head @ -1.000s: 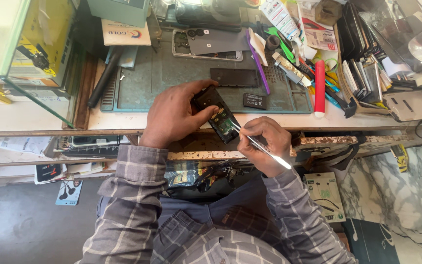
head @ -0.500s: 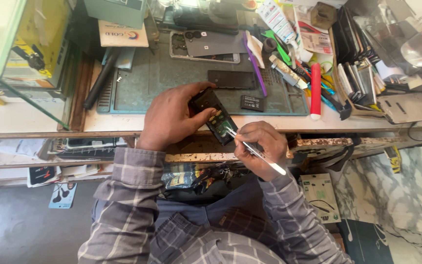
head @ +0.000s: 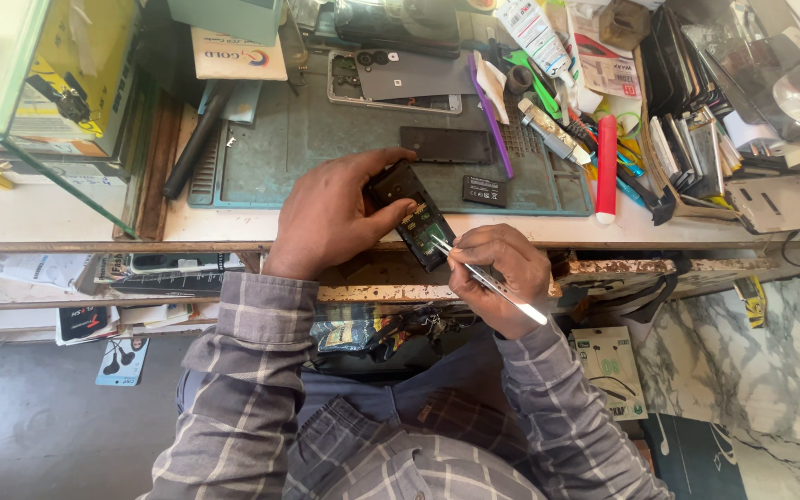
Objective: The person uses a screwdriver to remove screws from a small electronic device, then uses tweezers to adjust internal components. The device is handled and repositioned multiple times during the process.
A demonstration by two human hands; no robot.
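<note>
- The opened phone (head: 416, 215), dark and with its back off so the inner board shows, is held tilted over the front edge of the surface (head: 76, 220), just off the near edge of the grey-green work mat (head: 326, 153).
- The left hand (head: 331, 215) is clamped on the phone, thumb on one long side and fingers curled over the far end.
- The right hand (head: 500, 275) is closed on a pair of metal tweezers (head: 485, 278); the tips touch the lower part of the phone's open back, and the shiny handle end sticks out past the hand toward the person.
- Both forearms wear grey plaid sleeves (head: 252, 370).
- On the mat, just beyond the phone, lie a small black battery (head: 484, 191) and a long dark rectangular panel (head: 445, 144).
- Farther back on the mat sits another opened phone (head: 395, 81) with a grey cover piece laid on it.
- A purple strip-like tool (head: 490, 116) lies along the mat's right part.
- A red cylinder (head: 606, 165) lies just right of the mat, amid a heap of tools and tubes.
- A black rod-shaped tool (head: 194, 141) lies slantwise at the mat's left edge.
- A glass case (head: 39, 83) with yellow boxes stands at the far left.
- Below the surface, a shelf (head: 67, 278) holds papers and packets.
</note>
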